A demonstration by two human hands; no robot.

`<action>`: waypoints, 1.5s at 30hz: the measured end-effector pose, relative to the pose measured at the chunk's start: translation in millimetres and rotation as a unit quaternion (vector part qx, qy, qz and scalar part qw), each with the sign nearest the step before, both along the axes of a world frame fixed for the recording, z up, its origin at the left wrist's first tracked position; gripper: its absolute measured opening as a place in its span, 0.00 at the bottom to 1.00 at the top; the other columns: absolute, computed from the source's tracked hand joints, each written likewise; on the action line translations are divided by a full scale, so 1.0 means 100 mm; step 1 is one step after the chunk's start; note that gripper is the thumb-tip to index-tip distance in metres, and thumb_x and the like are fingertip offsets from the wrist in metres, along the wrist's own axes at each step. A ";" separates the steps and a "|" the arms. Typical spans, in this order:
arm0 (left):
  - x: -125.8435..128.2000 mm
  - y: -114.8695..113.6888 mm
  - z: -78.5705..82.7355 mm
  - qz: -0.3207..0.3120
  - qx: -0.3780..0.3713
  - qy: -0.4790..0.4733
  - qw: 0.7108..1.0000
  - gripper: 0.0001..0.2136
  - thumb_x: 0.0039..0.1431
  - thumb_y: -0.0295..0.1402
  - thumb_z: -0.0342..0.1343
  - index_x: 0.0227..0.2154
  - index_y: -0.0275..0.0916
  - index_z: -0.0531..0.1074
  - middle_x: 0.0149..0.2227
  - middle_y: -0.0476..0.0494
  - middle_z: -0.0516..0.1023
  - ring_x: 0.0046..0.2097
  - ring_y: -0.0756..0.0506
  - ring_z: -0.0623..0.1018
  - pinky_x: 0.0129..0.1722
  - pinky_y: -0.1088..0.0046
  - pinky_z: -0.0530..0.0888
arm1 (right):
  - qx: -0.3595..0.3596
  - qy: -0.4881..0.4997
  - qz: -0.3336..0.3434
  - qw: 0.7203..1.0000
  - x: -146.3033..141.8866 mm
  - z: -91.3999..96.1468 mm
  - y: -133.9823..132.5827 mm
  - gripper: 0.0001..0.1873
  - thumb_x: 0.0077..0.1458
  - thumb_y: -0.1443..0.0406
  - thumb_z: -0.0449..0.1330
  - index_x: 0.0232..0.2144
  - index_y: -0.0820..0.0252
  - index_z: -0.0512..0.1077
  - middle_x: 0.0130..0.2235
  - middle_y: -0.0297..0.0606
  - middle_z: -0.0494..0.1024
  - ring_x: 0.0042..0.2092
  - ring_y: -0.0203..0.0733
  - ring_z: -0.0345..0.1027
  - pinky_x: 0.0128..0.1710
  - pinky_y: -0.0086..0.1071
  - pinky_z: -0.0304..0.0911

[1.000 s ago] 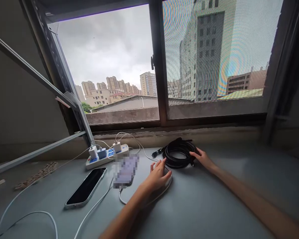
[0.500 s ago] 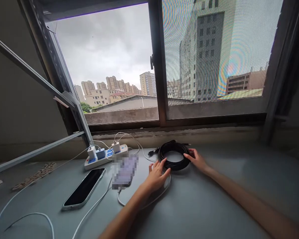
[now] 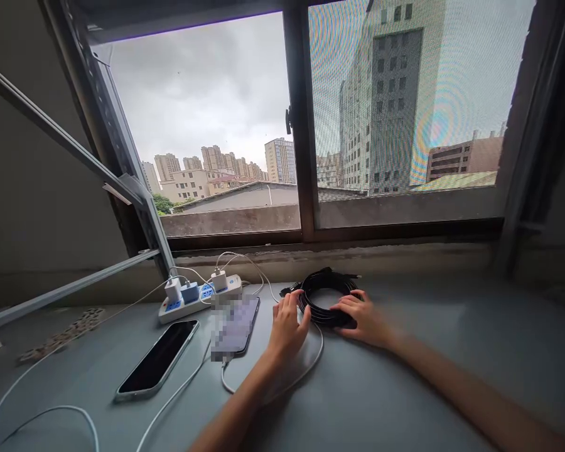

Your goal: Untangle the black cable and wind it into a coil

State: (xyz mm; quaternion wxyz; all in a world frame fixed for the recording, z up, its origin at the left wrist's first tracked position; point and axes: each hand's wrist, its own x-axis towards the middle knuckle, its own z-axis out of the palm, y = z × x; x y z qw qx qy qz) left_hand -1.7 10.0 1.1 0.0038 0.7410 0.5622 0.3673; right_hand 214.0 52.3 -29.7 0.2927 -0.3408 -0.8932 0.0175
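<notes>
A coil of black cable (image 3: 332, 277) lies on the grey tabletop (image 3: 367, 395) below the window. Its plug end (image 3: 288, 290) pokes out on the left, and a thin tip shows at the upper right. My right hand (image 3: 361, 319) is closed over the coil's lower right side, fingers on top and thumb low along the near edge. At the coil's left edge is my left hand (image 3: 288, 323), its fingers stretched forward by the plug end and its thumb spread apart. A white charging cable (image 3: 321, 351) loops beneath the left wrist.
Left of my hands lie a phone with a pixelated screen (image 3: 238, 326) and a dark-screened phone (image 3: 159, 359). Behind them stands a white power strip (image 3: 200, 304) with chargers plugged in. A metal frame (image 3: 75, 289) crosses the left side; the window sill (image 3: 405, 254) bounds the back.
My right hand has shifted left and down, from the coil's right edge onto its lower right side. My left hand has moved slightly left, its fingers now more upright beside the coil.
</notes>
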 end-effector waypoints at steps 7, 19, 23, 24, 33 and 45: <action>-0.02 0.00 -0.01 -0.021 0.034 0.009 0.999 0.12 0.61 0.31 0.46 0.47 0.39 0.63 0.41 0.42 0.70 0.47 0.41 0.70 0.50 0.59 0.63 | -0.008 -0.036 -0.091 0.995 -0.10 0.09 -0.02 0.15 0.52 0.54 0.62 0.38 0.57 0.76 0.41 0.42 0.79 0.47 0.48 0.69 0.57 0.45 0.48; -0.14 0.04 0.05 -0.002 0.061 0.018 0.998 0.12 0.61 0.32 0.43 0.45 0.39 0.65 0.38 0.43 0.70 0.44 0.41 0.71 0.49 0.57 0.64 | -0.043 -0.074 -0.236 0.968 0.09 0.12 0.11 0.23 0.51 0.47 0.58 0.27 0.60 0.79 0.33 0.50 0.80 0.43 0.53 0.70 0.55 0.47 0.48; -0.16 0.05 0.07 0.005 0.060 0.021 0.998 0.12 0.61 0.32 0.43 0.45 0.39 0.65 0.38 0.42 0.71 0.44 0.40 0.71 0.49 0.57 0.64 | -0.080 -0.077 -0.307 0.945 0.27 0.13 0.20 0.23 0.48 0.46 0.60 0.25 0.59 0.78 0.32 0.51 0.79 0.43 0.55 0.71 0.53 0.49 0.50; -0.16 0.06 0.07 0.005 0.060 0.023 0.998 0.12 0.61 0.33 0.43 0.44 0.39 0.65 0.38 0.42 0.71 0.44 0.40 0.71 0.49 0.57 0.64 | -0.091 -0.078 -0.324 0.938 0.33 0.13 0.23 0.22 0.46 0.46 0.61 0.24 0.59 0.77 0.31 0.51 0.79 0.42 0.56 0.72 0.52 0.50 0.51; -0.16 0.08 0.04 0.006 0.082 0.039 0.996 0.11 0.60 0.32 0.43 0.42 0.38 0.66 0.37 0.43 0.71 0.43 0.41 0.72 0.48 0.59 0.66 | -0.168 -0.087 -0.425 0.885 0.86 0.13 0.45 0.22 0.32 0.49 0.69 0.14 0.58 0.68 0.26 0.48 0.76 0.40 0.64 0.73 0.48 0.58 0.53; -0.15 0.06 0.05 0.004 0.062 0.040 0.997 0.10 0.60 0.31 0.44 0.42 0.39 0.66 0.38 0.42 0.71 0.43 0.40 0.72 0.48 0.59 0.65 | -0.180 -0.104 -0.483 0.851 1.22 0.03 0.63 0.23 0.29 0.52 0.72 0.14 0.58 0.65 0.23 0.45 0.74 0.39 0.65 0.73 0.44 0.63 0.55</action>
